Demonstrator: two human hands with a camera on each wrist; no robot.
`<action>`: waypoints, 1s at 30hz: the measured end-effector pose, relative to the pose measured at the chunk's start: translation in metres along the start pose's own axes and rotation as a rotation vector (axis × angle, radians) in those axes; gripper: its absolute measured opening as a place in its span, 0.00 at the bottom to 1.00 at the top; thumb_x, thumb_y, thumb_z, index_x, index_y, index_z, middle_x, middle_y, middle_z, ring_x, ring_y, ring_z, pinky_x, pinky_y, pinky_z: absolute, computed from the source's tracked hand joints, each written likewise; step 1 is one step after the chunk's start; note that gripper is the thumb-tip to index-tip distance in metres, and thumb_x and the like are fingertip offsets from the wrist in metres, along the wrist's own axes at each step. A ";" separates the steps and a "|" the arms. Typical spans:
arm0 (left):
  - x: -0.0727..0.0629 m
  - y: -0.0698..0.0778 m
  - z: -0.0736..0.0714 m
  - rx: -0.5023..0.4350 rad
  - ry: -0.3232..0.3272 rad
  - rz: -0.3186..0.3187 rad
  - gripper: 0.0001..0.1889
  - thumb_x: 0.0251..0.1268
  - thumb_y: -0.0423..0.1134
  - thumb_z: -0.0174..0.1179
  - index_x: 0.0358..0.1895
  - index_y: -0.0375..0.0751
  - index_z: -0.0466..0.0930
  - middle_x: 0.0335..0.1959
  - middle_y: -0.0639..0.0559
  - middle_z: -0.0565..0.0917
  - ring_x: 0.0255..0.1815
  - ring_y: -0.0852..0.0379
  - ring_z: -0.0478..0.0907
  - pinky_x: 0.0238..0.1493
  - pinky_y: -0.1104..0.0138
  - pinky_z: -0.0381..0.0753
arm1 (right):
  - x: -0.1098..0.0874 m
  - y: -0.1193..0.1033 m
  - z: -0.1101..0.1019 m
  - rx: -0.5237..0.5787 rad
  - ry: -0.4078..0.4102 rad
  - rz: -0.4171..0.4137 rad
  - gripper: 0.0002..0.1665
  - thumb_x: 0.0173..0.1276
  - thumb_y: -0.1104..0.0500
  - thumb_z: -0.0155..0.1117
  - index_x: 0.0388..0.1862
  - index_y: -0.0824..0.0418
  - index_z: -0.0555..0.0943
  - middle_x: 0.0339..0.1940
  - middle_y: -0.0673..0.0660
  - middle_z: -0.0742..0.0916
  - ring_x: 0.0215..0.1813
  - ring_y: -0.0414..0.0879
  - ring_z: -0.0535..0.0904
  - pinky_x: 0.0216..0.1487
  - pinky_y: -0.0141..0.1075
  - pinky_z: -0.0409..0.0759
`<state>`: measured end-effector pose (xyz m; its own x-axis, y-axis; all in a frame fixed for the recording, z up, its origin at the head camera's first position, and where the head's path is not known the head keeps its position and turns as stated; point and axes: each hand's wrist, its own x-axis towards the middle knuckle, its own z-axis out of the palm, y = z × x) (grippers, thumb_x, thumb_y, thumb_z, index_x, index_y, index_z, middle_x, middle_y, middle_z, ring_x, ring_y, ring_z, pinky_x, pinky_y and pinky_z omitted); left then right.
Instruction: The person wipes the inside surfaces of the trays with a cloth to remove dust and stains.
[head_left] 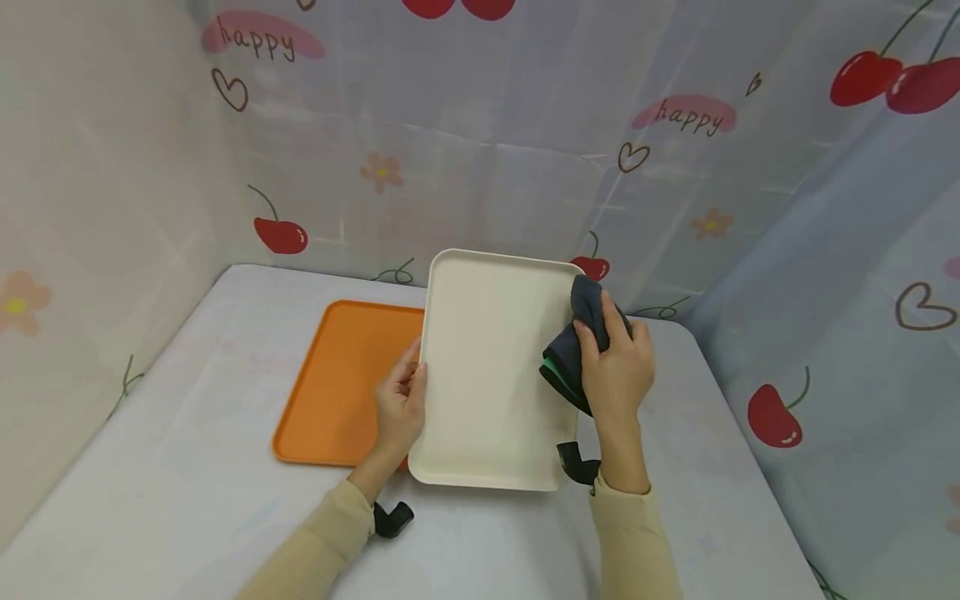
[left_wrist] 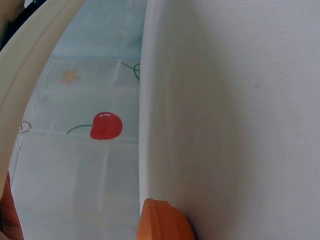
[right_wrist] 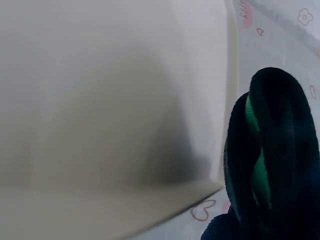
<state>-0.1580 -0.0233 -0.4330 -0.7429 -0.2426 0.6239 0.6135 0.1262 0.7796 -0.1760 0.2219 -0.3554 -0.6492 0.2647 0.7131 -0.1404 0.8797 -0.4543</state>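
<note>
A cream rectangular tray (head_left: pixel 495 375) is held tilted up above the table, its inner face toward the head camera. My left hand (head_left: pixel 401 404) grips its left edge, thumb in front and the other fingers partly hidden behind. In my right hand (head_left: pixel 618 367) is a folded dark grey cloth (head_left: pixel 566 362) with a green inner side, held against the tray's upper right edge. From the right wrist view, the folded cloth (right_wrist: pixel 272 150) stands beside the tray's corner, and the tray's inner face (right_wrist: pixel 110 110) fills the left. The tray's rim (left_wrist: pixel 25 65) crosses the left wrist view.
An orange tray (head_left: pixel 337 383) lies flat on the white-covered table (head_left: pixel 210 467), partly behind the cream tray. Curtains printed with cherries, hearts and flowers (head_left: pixel 487 150) hang behind and along both sides. A black wrist mount (head_left: pixel 393 519) juts from the left sleeve, another (head_left: pixel 577 464) from the right.
</note>
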 end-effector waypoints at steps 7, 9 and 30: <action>-0.002 0.001 0.002 -0.005 -0.006 0.007 0.18 0.65 0.18 0.52 0.58 0.18 0.74 0.21 0.33 0.78 0.17 0.71 0.62 0.16 0.79 0.64 | 0.008 -0.008 0.014 -0.125 -0.047 0.053 0.29 0.66 0.46 0.67 0.66 0.48 0.78 0.43 0.71 0.79 0.39 0.66 0.76 0.33 0.60 0.77; -0.002 0.000 0.002 -0.005 -0.006 0.010 0.18 0.65 0.18 0.52 0.58 0.18 0.73 0.21 0.33 0.78 0.17 0.71 0.62 0.16 0.78 0.63 | 0.008 -0.010 0.017 -0.139 -0.048 0.059 0.29 0.66 0.46 0.67 0.66 0.47 0.78 0.42 0.71 0.79 0.38 0.66 0.76 0.32 0.60 0.77; -0.001 0.003 0.000 -0.022 -0.031 0.040 0.19 0.64 0.17 0.51 0.59 0.16 0.72 0.24 0.31 0.80 0.19 0.70 0.66 0.18 0.78 0.67 | 0.008 -0.021 0.034 -0.249 -0.074 0.108 0.29 0.69 0.46 0.63 0.68 0.47 0.76 0.48 0.70 0.79 0.43 0.63 0.76 0.31 0.58 0.79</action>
<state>-0.1556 -0.0225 -0.4308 -0.7254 -0.2077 0.6563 0.6483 0.1143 0.7527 -0.2033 0.1926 -0.3583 -0.7044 0.3410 0.6226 0.1149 0.9203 -0.3741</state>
